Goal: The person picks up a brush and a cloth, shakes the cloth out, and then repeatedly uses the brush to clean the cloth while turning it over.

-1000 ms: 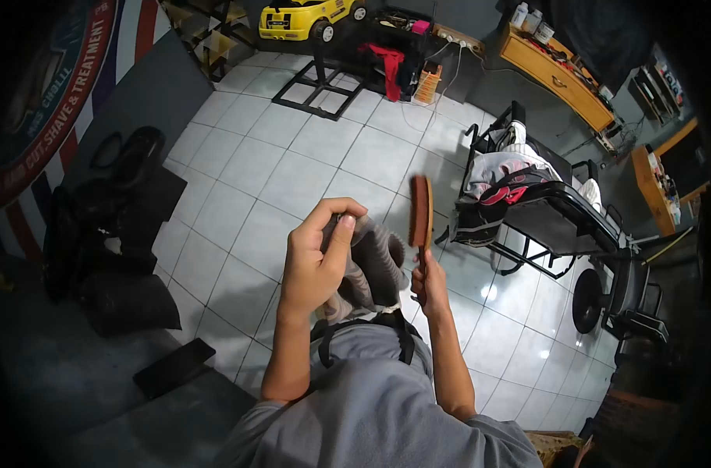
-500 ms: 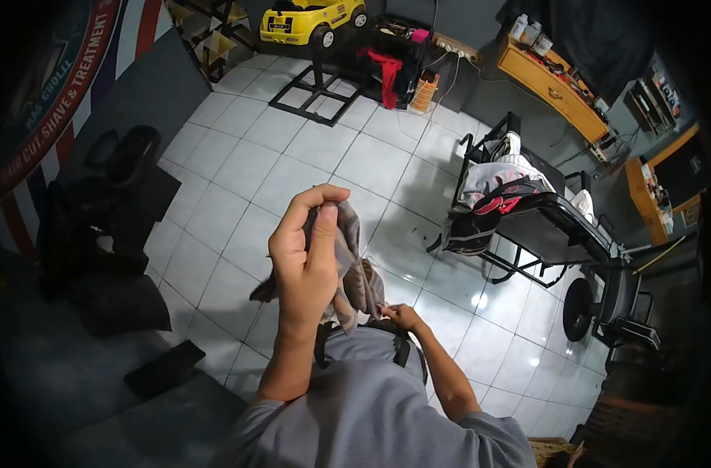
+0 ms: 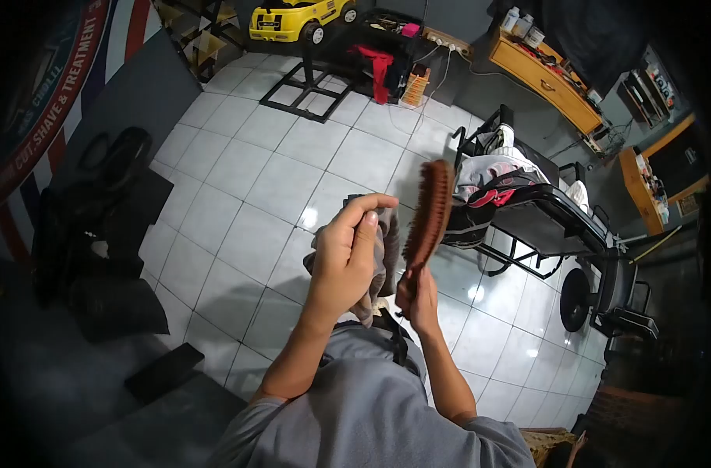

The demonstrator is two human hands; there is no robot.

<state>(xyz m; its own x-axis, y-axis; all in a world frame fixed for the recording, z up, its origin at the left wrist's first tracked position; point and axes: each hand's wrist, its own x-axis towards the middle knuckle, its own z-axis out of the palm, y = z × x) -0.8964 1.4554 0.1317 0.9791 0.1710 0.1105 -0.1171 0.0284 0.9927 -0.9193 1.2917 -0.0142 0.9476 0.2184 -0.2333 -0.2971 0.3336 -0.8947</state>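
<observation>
My left hand point(image 3: 344, 253) is raised in front of me, its fingers closed on a grey-brown patterned cloth point(image 3: 387, 246). The cloth hangs down behind that hand, which hides much of it. To the right, my right hand point(image 3: 424, 304) grips the handle of a long brown brush point(image 3: 433, 210). The brush stands nearly upright with its bristles facing left, toward the cloth. A gap shows between the upper bristles and my left fingers.
A black reclining chair point(image 3: 539, 226) on the right carries a pile of clothes point(image 3: 504, 175). Wooden wall shelves point(image 3: 547, 86) hold bottles. At the back, a yellow toy car point(image 3: 293, 22) sits above a black metal base point(image 3: 307, 92). White tiles point(image 3: 238, 164) cover the floor.
My right hand has come up from near my waist, bringing the brush into view beside the cloth. My left hand and the cloth have shifted right in the view.
</observation>
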